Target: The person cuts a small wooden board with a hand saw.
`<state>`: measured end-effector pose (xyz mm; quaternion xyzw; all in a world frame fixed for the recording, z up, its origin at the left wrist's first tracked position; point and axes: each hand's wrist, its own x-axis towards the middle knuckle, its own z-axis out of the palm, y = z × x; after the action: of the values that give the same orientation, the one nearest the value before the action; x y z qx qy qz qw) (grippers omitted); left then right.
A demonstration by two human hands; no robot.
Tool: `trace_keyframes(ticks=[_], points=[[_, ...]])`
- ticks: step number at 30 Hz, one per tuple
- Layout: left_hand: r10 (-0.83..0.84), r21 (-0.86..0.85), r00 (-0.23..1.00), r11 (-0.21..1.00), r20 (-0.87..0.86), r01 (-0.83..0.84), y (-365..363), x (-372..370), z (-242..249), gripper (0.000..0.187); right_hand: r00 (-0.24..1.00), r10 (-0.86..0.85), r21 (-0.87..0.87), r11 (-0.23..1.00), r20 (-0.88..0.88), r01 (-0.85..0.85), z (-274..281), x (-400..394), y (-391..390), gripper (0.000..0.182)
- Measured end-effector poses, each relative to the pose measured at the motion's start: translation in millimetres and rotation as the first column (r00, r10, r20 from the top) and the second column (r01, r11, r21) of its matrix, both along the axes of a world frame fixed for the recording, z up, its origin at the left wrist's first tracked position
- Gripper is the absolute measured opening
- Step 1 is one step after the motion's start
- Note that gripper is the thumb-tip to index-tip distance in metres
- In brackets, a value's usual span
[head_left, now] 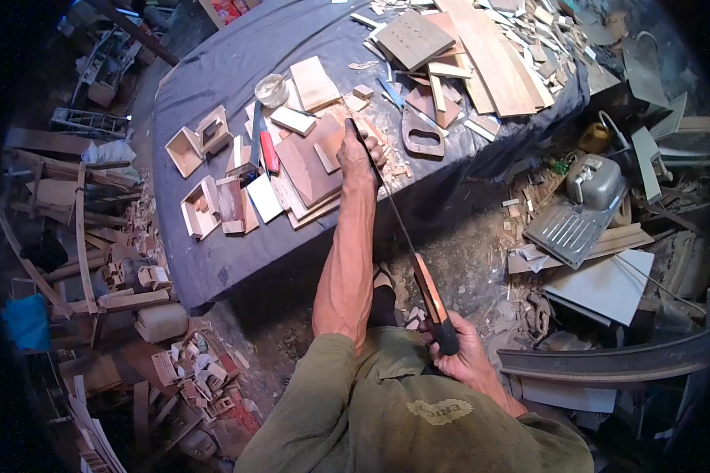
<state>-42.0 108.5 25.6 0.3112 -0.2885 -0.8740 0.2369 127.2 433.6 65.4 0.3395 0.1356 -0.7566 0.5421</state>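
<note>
My right hand [461, 347], low near my waist, is closed round the black and orange handle of a handsaw [427, 288]. The saw's thin blade slants up and away to the table edge, passing along the right side of my left hand [359, 160]. My left hand has its fingers curled down over a small wooden piece [330, 150], which rests on flat brown boards [306, 165]; its fingertips are partly hidden. Left of these lie a red-handled tool [269, 151] and a white block [264, 197].
A dark cloth covers the table [237, 268]. Small wooden boxes [199, 206] stand at its left, a glass jar [271, 91] behind. Another handsaw [423, 135] and planks [489, 55] lie right. A metal sink [596, 181] and offcuts [201, 370] clutter the floor.
</note>
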Motion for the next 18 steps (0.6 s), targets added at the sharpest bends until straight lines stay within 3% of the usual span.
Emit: trace_keyframes(ticks=[10,13,18], points=[[-0.055,0.087,0.998,0.995,-0.016,0.056,-7,-7,1,0.046,0.985,-0.058,-0.104,0.994,-0.161,0.041,7,1,1,0.036],[-0.045,0.11,0.999,0.993,-0.006,0.046,-10,-9,-3,0.046,0.991,-0.034,-0.022,0.999,-0.132,0.032,19,-2,-4,0.024],[-0.034,0.114,0.998,0.993,0.055,0.028,-14,-14,-9,0.046,0.988,-0.02,-0.029,0.999,-0.154,0.016,22,-3,-6,0.03]])
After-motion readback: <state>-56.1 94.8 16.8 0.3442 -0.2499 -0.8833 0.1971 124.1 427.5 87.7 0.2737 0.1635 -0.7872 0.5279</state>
